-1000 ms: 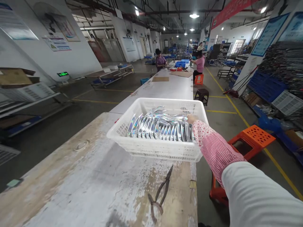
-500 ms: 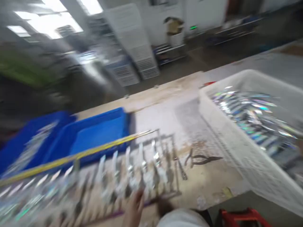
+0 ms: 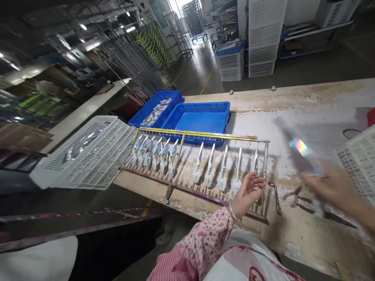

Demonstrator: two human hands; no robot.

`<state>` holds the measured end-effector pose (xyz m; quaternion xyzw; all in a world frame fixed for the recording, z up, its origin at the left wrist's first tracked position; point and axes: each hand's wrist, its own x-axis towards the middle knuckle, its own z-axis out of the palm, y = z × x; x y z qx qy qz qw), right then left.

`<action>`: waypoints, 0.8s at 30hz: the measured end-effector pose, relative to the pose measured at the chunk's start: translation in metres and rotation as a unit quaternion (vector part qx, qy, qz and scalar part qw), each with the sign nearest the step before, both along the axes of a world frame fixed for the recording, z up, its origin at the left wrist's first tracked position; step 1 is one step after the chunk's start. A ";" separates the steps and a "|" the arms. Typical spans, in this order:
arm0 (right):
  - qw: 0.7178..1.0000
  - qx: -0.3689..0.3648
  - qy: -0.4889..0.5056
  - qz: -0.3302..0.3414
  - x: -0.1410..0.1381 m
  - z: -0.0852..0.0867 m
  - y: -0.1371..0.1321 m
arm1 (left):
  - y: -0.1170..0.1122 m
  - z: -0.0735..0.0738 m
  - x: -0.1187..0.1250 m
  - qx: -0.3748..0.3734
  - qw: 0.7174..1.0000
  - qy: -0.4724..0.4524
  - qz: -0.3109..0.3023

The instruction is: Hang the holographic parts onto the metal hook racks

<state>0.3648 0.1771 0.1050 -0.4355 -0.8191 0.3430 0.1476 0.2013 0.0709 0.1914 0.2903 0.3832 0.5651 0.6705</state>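
My left hand (image 3: pixel 249 192) is at the right end of a metal rack (image 3: pixel 202 193), its fingers curved and apart. It lies beside and partly in front of the last silver piece (image 3: pixel 255 158), whose lower end is partly hidden. My right hand (image 3: pixel 331 181), smeared by motion, grips a long shiny fishing-lure-shaped piece (image 3: pixel 300 147) with a rainbow glint, right of the rack. More shiny lures (image 3: pixel 224 166) with pale, broad lower ends stand in a row between the rack's yellow top bar (image 3: pixel 199 134) and lower bar. A gap separates two groups of them.
Two blue trays, one bare-bottomed (image 3: pixel 199 121) and one (image 3: pixel 156 111) with small silvery pieces, stand behind the rack. White crates stand left (image 3: pixel 84 164) and right (image 3: pixel 359 156). Pliers (image 3: pixel 306 201) and a socket wrench (image 3: pixel 275 199) lie near my right hand. A person's dark-clothed leg (image 3: pixel 117 246) is lower left.
The view has swung left and steadied, bringing the left crate into sight. My right hand has come into view with a shiny lure, away from the white bin at right.
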 end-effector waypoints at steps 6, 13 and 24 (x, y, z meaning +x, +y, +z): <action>0.997 -0.014 0.071 -0.005 -0.150 -0.004 -0.088 | -0.037 -0.039 -0.090 -0.200 0.959 -0.124 0.155; 0.963 -0.173 0.157 -0.131 -0.292 -0.028 -0.152 | -0.078 -0.063 -0.330 -0.195 0.925 -0.075 0.316; 0.977 -0.177 -0.099 -0.064 -0.445 -0.093 -0.154 | -0.105 -0.106 -0.452 -0.184 0.907 -0.002 0.379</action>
